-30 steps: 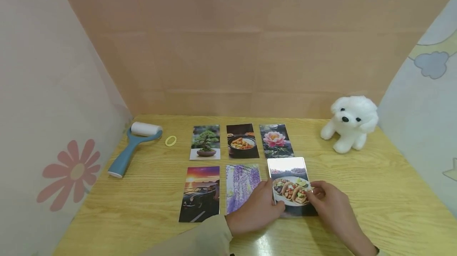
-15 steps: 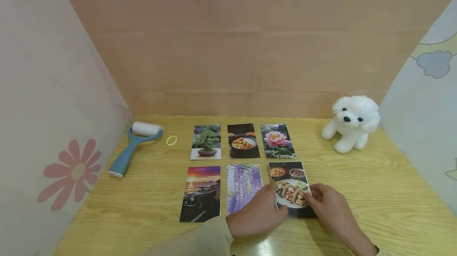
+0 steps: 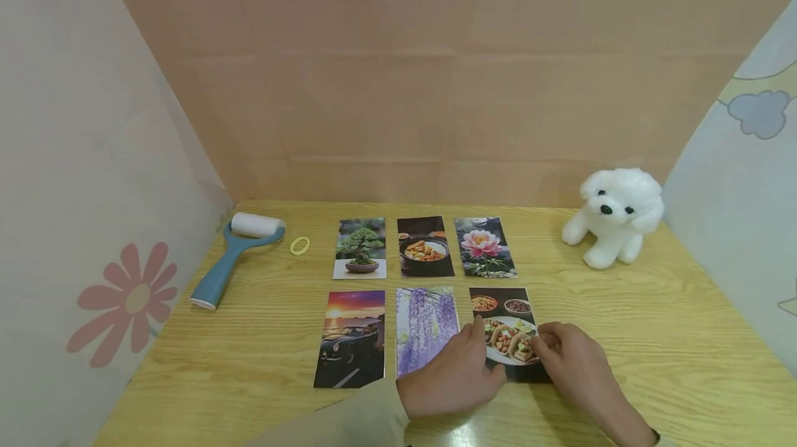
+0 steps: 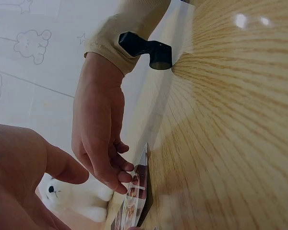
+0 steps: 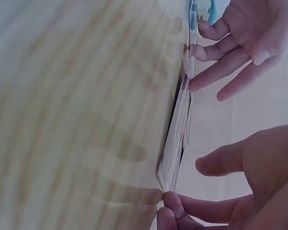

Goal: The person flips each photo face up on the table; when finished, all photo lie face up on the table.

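Observation:
A photo card of tacos (image 3: 507, 340) lies close over the wooden table (image 3: 623, 336), at the right end of the near row. My left hand (image 3: 457, 371) touches its left edge with its fingertips, thumb near the bottom. My right hand (image 3: 575, 364) rests its fingertips at the card's right edge. In the right wrist view, the right hand's thumb (image 5: 221, 160) stands apart from the card, and the left hand's fingers (image 5: 221, 72) reach its far edge. Just left of it lies a wisteria card (image 3: 423, 329), partly covered by my left hand.
A car card (image 3: 350, 340) completes the near row's left end. Bonsai (image 3: 360, 248), rice bowl (image 3: 426, 248) and pink flower (image 3: 486, 248) cards form the far row. A blue lint roller (image 3: 227, 263) and yellow ring (image 3: 299, 246) lie left. A white plush dog (image 3: 613, 219) sits right.
The taco card was tilted up, its far end raised with glare on it. It has come down toward the table, both hands staying at its sides.

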`<action>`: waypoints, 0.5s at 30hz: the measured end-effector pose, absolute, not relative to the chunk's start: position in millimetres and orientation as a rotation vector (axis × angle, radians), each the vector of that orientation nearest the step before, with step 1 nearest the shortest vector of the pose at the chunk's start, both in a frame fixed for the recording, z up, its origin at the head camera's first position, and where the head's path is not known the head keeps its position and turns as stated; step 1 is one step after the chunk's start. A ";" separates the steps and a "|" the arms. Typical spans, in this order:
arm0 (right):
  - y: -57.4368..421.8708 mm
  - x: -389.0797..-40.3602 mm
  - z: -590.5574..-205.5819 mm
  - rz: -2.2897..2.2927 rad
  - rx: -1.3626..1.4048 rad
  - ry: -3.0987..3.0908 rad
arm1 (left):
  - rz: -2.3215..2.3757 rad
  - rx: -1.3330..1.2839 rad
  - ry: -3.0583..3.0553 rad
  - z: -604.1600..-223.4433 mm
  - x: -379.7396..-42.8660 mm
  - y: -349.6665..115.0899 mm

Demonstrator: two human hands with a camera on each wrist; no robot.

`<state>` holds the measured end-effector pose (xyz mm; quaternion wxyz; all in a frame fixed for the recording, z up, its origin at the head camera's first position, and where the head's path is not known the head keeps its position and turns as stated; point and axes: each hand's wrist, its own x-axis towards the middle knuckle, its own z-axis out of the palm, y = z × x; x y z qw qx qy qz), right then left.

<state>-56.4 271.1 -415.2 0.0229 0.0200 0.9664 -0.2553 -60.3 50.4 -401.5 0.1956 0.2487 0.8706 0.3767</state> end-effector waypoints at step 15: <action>275.4 -52.7 -409.9 -0.836 0.060 3.037 | 1.026 0.785 2.501 -400.0 -65.3 35.1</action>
